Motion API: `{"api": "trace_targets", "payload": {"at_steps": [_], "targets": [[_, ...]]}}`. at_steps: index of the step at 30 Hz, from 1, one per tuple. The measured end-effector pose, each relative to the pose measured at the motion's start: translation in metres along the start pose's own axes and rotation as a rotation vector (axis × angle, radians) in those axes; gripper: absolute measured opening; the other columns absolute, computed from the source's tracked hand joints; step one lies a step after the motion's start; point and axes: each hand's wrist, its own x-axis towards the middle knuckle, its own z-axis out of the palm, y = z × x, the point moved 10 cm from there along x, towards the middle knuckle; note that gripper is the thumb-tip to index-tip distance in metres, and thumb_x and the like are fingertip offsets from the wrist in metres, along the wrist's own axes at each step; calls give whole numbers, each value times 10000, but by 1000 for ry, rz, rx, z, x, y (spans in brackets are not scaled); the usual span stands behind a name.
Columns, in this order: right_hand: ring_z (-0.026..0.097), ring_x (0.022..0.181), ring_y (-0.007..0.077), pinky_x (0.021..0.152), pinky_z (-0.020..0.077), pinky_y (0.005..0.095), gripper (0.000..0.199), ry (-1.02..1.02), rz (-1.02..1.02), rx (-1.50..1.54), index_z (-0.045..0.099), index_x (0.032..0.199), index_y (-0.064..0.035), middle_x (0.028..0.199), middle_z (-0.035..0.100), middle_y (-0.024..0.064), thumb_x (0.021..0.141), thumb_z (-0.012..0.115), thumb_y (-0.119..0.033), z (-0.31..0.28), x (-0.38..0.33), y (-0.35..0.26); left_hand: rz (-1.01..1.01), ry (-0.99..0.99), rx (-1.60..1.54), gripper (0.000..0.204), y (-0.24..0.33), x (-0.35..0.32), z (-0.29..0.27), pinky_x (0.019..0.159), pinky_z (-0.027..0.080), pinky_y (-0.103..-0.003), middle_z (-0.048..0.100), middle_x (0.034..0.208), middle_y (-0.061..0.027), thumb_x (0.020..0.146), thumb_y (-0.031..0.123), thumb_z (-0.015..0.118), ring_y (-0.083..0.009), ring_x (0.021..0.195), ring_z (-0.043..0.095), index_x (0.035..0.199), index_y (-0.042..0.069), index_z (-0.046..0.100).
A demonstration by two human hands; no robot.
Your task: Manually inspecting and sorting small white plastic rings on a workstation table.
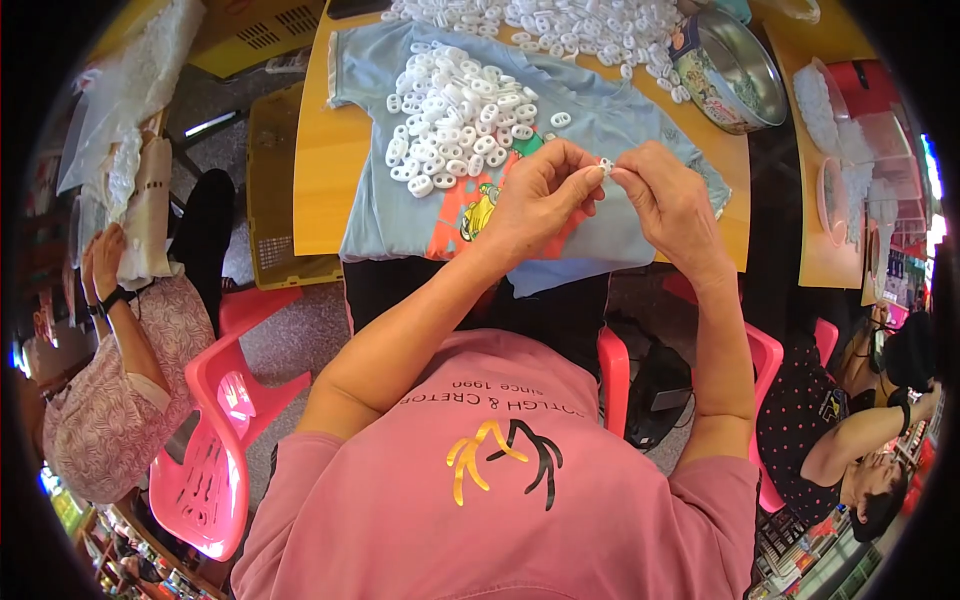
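My left hand (545,198) pinches a small white two-holed plastic piece (606,167) between thumb and forefinger. My right hand (668,200) meets it from the other side, its fingers closed at the same piece; a finer part between the fingertips is too small to make out. Under both hands a light blue T-shirt (385,225) with a red, yellow and green print is spread over the table. Beyond my left hand, a heap of white oval two-holed pieces (455,120) lies on the shirt, and one loose piece (560,119) sits to its right.
A larger heap of white pieces (600,30) covers the far side of the yellow table (318,180). At the far right stands a round printed tin (712,95). Pink chairs (205,470) and seated people flank me; a yellow crate (275,190) is at the left.
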Motion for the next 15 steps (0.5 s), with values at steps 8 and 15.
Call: {"api": "trace_targets", "payload": {"at_steps": [8,15], "targets": [[543,649,310,566,428,379,56,52,-32,75,551,867,16,764,538,127,882,592,-19,7,-2,2,-3,-18,-42,128,-1,0,0,656,495,-230,613,832,-41,951,127,587,-89,718,590,944,7,545],[554,648,319,556,439,390,45,145,-64,57,558,854,13,750,539,133,865,599,-1,11,-4,0,-27,7,-84,133,-5,-1,-3,668,507,-233,625,845,-49,948,133,592,-103,711,603,972,5,563]]}}
